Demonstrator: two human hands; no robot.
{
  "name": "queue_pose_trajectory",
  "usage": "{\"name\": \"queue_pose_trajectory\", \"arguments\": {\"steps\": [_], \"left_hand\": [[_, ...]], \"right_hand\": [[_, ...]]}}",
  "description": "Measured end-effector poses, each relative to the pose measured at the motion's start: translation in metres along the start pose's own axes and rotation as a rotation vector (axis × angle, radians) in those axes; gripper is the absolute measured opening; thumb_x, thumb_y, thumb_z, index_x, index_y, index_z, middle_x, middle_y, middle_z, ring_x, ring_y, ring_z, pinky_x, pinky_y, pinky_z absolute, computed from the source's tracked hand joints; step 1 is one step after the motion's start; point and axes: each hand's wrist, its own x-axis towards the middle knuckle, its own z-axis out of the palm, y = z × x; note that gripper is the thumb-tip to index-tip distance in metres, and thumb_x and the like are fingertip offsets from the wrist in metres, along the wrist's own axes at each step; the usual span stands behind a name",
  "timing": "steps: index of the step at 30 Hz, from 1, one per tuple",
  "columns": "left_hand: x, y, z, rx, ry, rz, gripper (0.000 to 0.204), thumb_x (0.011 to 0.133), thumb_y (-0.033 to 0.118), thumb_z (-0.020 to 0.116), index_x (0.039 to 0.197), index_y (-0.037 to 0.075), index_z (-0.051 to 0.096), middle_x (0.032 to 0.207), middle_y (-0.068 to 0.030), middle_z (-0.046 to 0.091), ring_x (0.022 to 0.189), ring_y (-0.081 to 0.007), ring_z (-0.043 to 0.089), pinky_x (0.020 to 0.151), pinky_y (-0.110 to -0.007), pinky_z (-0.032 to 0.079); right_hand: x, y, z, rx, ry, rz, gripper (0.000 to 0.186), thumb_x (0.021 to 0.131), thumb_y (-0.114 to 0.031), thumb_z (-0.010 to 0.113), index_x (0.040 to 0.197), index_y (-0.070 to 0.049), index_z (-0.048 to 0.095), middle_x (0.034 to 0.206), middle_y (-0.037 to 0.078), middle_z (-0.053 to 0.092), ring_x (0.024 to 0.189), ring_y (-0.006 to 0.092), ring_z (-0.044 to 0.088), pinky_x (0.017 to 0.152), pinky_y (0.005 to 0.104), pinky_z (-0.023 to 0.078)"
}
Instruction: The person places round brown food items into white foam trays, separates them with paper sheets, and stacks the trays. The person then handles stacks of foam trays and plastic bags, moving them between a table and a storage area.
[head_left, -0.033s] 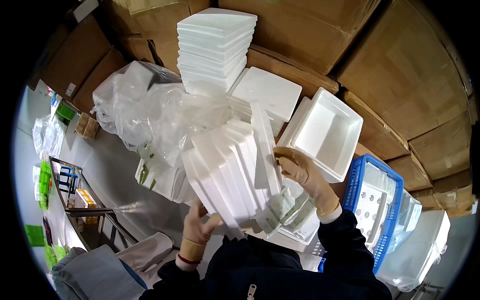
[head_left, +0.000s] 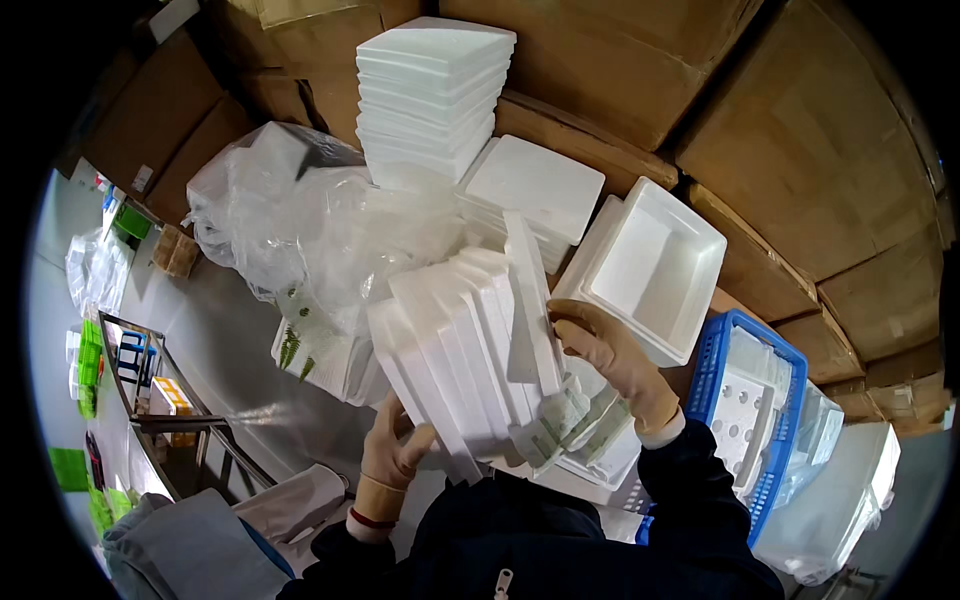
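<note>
Brown cardboard boxes [head_left: 640, 60] wall the back, a blue plastic crate [head_left: 760, 420] at right. Fanned white foam lids [head_left: 460, 350] (matte, rigid) lean over crinkled clear plastic [head_left: 330, 230]. Left hand [head_left: 392, 445] clasps their base; right hand [head_left: 610, 355] pinches one lid.

Showing: two gloved hands, the left hand [head_left: 392, 448] and right hand [head_left: 610, 358]; one open foam box [head_left: 660, 265]; one blue crate [head_left: 752, 420]; one tall foam-lid stack [head_left: 430, 95]; roughly seven fanned lids [head_left: 460, 350].
</note>
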Motion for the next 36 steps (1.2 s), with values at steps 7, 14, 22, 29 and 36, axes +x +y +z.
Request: {"name": "queue_pose_trajectory", "arguments": {"steps": [7,14,22,29,36], "left_hand": [[0.040,-0.026,0.006,0.065,-0.082,-0.071,0.069,0.098,0.033,0.065,0.151,-0.006,0.042,0.132,-0.0242,0.064,0.110,-0.0250,0.068,0.092,-0.036,0.054],[0.050,-0.035,0.025,0.100,0.071,-0.068,0.061,0.101,0.029,0.067,0.148,-0.006,0.048,0.123,-0.0197,0.068,0.098,-0.0202,0.067,0.085,-0.029,0.054],[0.056,-0.038,-0.001,0.008,0.057,-0.377,0.062,0.104,0.051,0.057,0.130,-0.006,0.062,0.099,-0.0085,0.071,0.080,-0.0179,0.072,0.065,-0.030,0.059],[0.044,-0.046,0.009,-0.196,0.134,-0.417,0.062,0.106,0.053,0.050,0.129,-0.003,0.062,0.106,-0.0099,0.072,0.086,-0.0175,0.072,0.073,-0.030,0.060],[0.045,-0.035,-0.003,-0.264,0.167,-0.474,0.067,0.102,0.058,0.052,0.141,0.003,0.055,0.119,-0.0097,0.070,0.099,-0.0204,0.072,0.081,-0.034,0.059]], "right_hand": [[0.029,0.038,-0.006,0.080,0.115,-0.088,0.070,0.098,-0.039,0.071,0.148,0.005,0.050,0.134,0.018,0.064,0.122,0.0243,0.061,0.107,0.0330,0.046],[0.039,0.016,-0.019,-0.120,0.136,0.058,0.072,0.092,-0.020,0.070,0.154,0.005,0.043,0.124,0.017,0.067,0.104,0.0226,0.066,0.093,0.0333,0.053],[0.001,0.013,-0.001,-0.043,0.135,0.024,0.070,0.094,-0.017,0.070,0.154,0.004,0.042,0.139,0.020,0.061,0.118,0.0230,0.062,0.105,0.0351,0.047],[0.005,0.002,0.022,-0.455,0.194,0.114,0.071,0.092,-0.020,0.069,0.158,-0.014,0.044,0.121,0.025,0.069,0.107,0.0323,0.070,0.095,0.0361,0.052],[0.012,0.055,-0.001,-0.205,0.026,-0.221,0.083,0.096,-0.041,0.070,0.157,0.004,0.037,0.150,0.024,0.052,0.136,0.0298,0.054,0.111,0.0377,0.045]]}}
